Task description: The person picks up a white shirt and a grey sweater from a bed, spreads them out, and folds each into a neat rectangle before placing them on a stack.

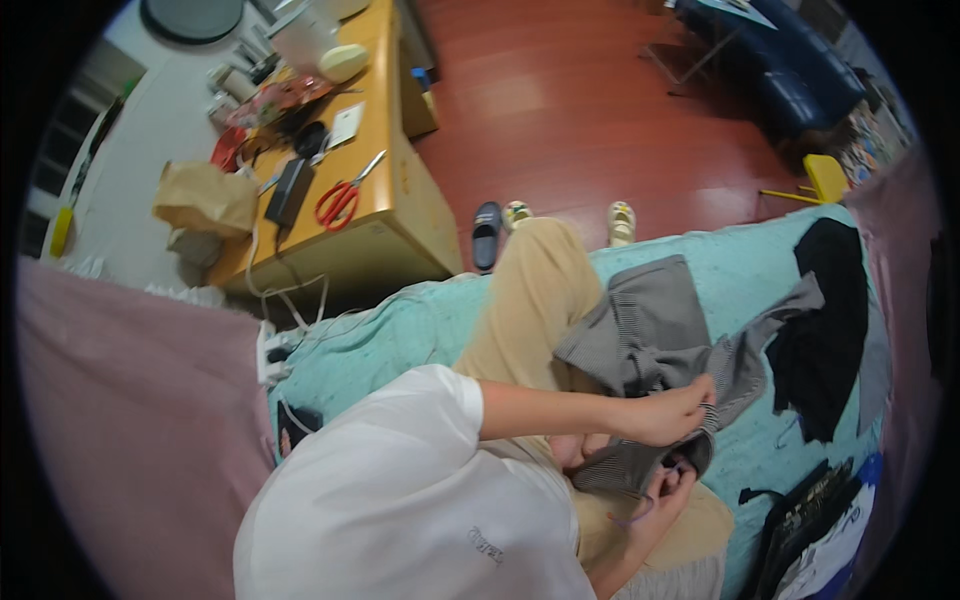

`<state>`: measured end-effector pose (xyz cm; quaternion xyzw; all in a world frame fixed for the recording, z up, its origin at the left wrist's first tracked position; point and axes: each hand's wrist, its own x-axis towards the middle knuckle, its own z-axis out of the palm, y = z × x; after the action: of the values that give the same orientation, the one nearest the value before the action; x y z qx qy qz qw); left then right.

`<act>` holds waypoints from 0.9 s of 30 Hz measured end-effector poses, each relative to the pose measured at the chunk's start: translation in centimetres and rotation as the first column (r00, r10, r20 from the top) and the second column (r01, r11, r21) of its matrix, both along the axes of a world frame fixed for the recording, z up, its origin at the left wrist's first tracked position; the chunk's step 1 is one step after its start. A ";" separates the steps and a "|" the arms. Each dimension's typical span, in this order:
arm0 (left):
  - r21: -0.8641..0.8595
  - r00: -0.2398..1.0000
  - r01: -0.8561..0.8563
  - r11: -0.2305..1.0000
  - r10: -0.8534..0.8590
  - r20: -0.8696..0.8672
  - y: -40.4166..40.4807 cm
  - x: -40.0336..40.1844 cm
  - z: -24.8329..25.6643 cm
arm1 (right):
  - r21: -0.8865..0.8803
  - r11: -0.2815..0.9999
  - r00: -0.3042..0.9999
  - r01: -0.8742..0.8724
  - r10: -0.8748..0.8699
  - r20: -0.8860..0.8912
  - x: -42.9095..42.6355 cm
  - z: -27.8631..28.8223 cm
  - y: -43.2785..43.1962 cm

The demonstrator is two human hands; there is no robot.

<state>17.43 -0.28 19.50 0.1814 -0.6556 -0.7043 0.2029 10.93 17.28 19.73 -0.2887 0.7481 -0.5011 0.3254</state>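
A grey garment with fine black-and-white stripes (660, 322) lies bunched over my lap and the bed. My left hand (667, 416) pinches its striped edge between thumb and fingers. Just below, my right hand (667, 495) is at a dark opening in the same garment, its fingertips against the cloth. A thin purple strand (643, 511) curves beside the right palm; whether the fingers hold it I cannot tell. What lies inside the opening is partly hidden. My legs, in beige trousers (532, 300), are bent around the garment.
A turquoise sheet (405, 311) covers the bed. Black clothing (825, 330) lies at the right, with folded clothes (810, 532) below it. Red-handled scissors (341, 204), a black power adapter (290, 193) and a paper bag (206, 199) are on the wooden desk (379, 180). White cables run beside a power strip (264, 356).
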 end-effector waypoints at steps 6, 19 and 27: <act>-0.187 0.991 0.131 0.974 -0.126 0.041 -0.4 1.8 3.8 | -0.218 0.963 0.987 0.160 -0.159 0.023 0.1 -1.3 -1.7; -0.817 0.972 -0.134 0.561 0.234 0.001 -6.2 -0.8 5.0 | 0.167 0.980 0.851 -0.108 0.178 -0.494 3.0 3.0 -3.6; -0.671 0.934 -0.302 0.677 0.352 -0.064 -8.9 -1.3 6.0 | 0.118 0.973 0.834 -0.197 0.230 -0.501 3.5 3.4 -3.3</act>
<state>16.17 -9.16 25.45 0.2349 -0.8282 -0.3659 0.3537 14.42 13.96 23.16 -0.4829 0.7855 -0.3438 0.1776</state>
